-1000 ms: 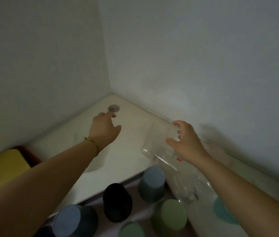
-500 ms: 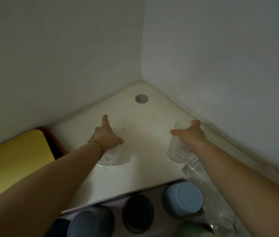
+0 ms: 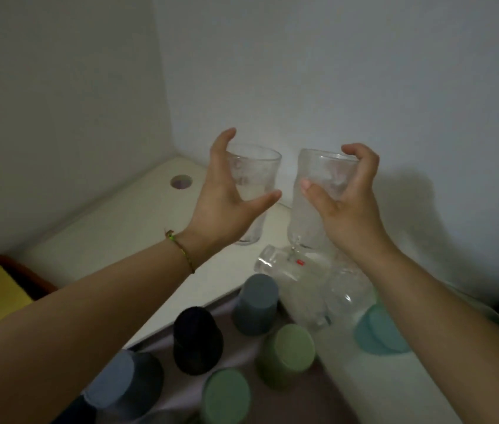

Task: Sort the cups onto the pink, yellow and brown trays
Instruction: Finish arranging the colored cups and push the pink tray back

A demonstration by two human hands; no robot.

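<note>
Just lifted these off the desk, left hand wrapped round one clear glass and right hand round the second glass, side by side in the air, so trays next I guess.

1. Our left hand is up just right of the round hole. Thumb and fingers curl round an upright clear glass, thumb low across it, index finger arched near the rim.
2. Left wrist carries a thin braided bracelet. The bare forearm runs below the hole toward lower left.
3. Our right hand, farther right of the hole, grips a second glass, thumb on its front, fingers hooked over the rim.
4. Right forearm bare, running to lower right.
</note>
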